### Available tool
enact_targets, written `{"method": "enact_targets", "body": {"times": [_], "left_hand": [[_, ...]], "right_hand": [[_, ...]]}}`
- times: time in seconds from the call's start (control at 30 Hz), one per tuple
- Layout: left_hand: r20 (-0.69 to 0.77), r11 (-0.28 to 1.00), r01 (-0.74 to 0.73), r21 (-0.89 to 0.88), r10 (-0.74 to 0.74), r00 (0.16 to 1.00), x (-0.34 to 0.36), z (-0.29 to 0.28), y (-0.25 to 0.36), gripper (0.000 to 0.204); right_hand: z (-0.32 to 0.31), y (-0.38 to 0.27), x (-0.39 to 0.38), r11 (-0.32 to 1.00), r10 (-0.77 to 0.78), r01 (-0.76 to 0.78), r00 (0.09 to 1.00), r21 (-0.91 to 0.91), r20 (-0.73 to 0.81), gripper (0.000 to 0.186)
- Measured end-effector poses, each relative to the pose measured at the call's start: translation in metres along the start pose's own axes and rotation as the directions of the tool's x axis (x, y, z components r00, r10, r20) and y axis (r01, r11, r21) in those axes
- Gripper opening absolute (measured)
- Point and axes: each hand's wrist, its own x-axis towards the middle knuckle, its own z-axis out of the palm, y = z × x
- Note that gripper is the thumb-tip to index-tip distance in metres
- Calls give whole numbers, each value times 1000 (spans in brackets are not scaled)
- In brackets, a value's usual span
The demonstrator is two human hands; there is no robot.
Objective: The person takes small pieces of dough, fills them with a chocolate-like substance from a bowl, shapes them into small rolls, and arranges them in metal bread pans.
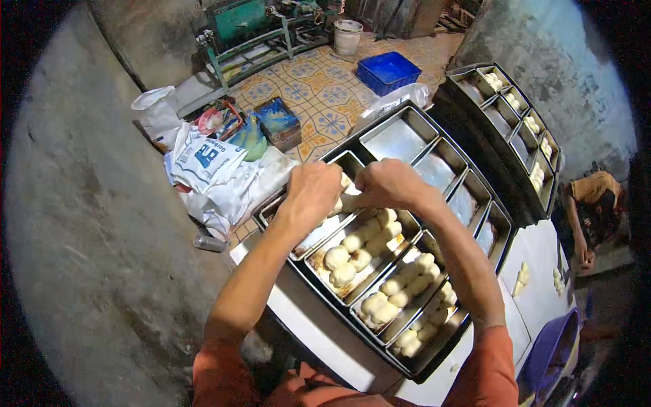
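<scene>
Over the far left compartments of a dark metal set of joined bread pans (pixel 319 293), my left hand (pixel 315 193) and my right hand (pixel 393 182) work close together, fingers curled down. Pale dough (pixel 344 184) shows between them, and both hands seem closed on it, though the fingertips are mostly hidden. Nearer me, one compartment holds a knobbly twisted row of dough (pixel 359 252). Beside it to the right lie another dough row (pixel 400 288) and a third dough row (pixel 424 329), partly in shadow. The compartments along the far right side hold no dough.
A second pan set (pixel 453 102) with dough stands at the right by the wall. Dough pieces (pixel 521 279) lie on the white table (pixel 525 254); a purple tub (pixel 548 349) stands nearby. Another person (pixel 597 197) sits at far right. A blue crate (pixel 388 73) and white sacks (pixel 210 163) lie beyond.
</scene>
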Motion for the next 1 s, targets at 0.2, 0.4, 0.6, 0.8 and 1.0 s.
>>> {"method": "enact_targets", "body": {"times": [0.2,0.4,0.6,0.8,1.0], "left_hand": [[127,997,-1,82,-9,992,19,6,-6,17],[241,996,20,85,-40,970,23,-7,-2,23],[322,988,66,143,-109,940,21,-16,11,28],[154,966,68,248,-109,982,11,-6,34,44],[115,931,-19,363,-24,993,20,20,13,57]], "right_hand": [[21,-9,21,999,-13,13,1000,29,2,19],[24,-22,13,965,150,-115,979,237,-137,25],[14,-12,-8,948,76,-2,972,317,-221,27],[-23,23,-127,880,107,134,878,456,-466,32],[21,73,-305,713,525,-39,691,700,-496,38]]}}
